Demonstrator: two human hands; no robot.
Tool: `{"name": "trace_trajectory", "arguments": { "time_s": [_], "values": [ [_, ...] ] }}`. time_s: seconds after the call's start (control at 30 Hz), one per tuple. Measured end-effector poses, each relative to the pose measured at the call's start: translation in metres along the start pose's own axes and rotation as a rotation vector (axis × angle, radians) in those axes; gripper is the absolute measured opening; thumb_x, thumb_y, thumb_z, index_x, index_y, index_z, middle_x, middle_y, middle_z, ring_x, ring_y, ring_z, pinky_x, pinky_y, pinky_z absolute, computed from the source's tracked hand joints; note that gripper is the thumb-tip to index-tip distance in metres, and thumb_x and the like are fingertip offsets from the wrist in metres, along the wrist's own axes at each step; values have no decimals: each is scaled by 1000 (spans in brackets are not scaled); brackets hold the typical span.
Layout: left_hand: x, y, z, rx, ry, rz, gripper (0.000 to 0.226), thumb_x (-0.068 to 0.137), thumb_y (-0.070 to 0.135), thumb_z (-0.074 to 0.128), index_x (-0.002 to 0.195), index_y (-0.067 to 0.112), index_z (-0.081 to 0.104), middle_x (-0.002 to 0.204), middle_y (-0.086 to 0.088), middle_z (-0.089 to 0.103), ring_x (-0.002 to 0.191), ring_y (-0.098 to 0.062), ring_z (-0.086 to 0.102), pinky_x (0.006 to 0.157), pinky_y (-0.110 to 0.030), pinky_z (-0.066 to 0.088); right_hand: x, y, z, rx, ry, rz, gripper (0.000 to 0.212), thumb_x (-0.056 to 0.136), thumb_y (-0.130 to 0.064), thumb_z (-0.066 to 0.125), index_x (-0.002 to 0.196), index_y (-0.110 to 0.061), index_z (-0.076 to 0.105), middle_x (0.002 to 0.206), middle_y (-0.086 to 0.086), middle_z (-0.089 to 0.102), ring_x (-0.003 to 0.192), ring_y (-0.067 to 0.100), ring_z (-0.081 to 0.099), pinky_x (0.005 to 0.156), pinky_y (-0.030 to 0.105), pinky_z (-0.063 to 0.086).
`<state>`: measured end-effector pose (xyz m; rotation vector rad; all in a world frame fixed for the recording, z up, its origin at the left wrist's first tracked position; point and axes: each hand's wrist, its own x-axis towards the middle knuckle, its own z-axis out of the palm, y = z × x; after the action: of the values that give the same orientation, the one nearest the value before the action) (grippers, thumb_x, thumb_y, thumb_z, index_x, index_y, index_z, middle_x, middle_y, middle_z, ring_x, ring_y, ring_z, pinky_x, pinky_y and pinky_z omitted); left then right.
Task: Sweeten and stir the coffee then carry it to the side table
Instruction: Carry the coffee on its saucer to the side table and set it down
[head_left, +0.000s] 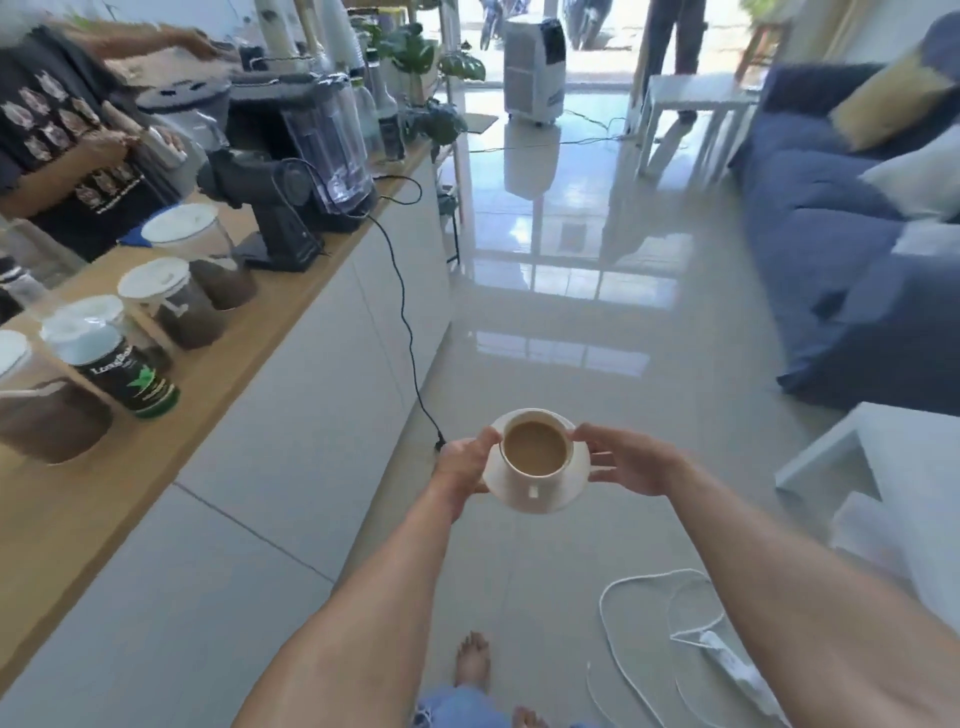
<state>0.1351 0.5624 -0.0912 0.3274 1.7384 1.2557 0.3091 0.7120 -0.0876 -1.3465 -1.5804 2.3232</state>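
Holds cup (535, 475) of milky coffee on saucer (550, 501) in mid-air above tiled floor (571, 322), right of wooden counter (171, 415). Pinches saucer's left rim with left hand (460, 465) and right rim with right hand (631, 462), thumbs on top, perhaps touching cup. Stands near white table (909, 457) at right.

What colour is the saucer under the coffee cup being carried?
White, matching the cup; the saucer shows plainly in the head view, the only one.
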Motion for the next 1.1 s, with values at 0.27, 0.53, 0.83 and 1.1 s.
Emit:
{"name": "trace_trajectory", "arguments": {
  "time_s": [0.27,0.53,0.83,1.1],
  "values": [
    [39,26,83,146,-247,4,39,63,46,64,83,13,69,77,-5,62,71,-20,57,57,-27,54,-34,13,-74,232,246,-23,23,82,-18,73,103,-8,69,92,10,69,84,23,67,82,36,54],
    [74,56,154,310,-467,43,38,70,47,65,84,11,70,78,-4,66,74,-19,62,72,-36,58,-64,16,-113,416,469,-75,20,86,-16,68,104,-7,66,90,11,67,85,25,64,88,39,50],
    [92,74,217,482,-699,88,63,55,57,61,90,5,72,76,-3,64,70,-17,61,75,-38,59,-85,31,-137,568,676,-121,27,89,-16,65,113,-5,62,96,13,63,91,26,60,96,42,47],
    [98,76,288,583,-833,94,56,63,52,61,92,5,73,80,-5,65,77,-20,63,79,-42,58,-101,55,-181,679,747,-139,33,87,-20,67,117,-6,59,101,15,63,95,27,60,84,37,50]
  ]
}}
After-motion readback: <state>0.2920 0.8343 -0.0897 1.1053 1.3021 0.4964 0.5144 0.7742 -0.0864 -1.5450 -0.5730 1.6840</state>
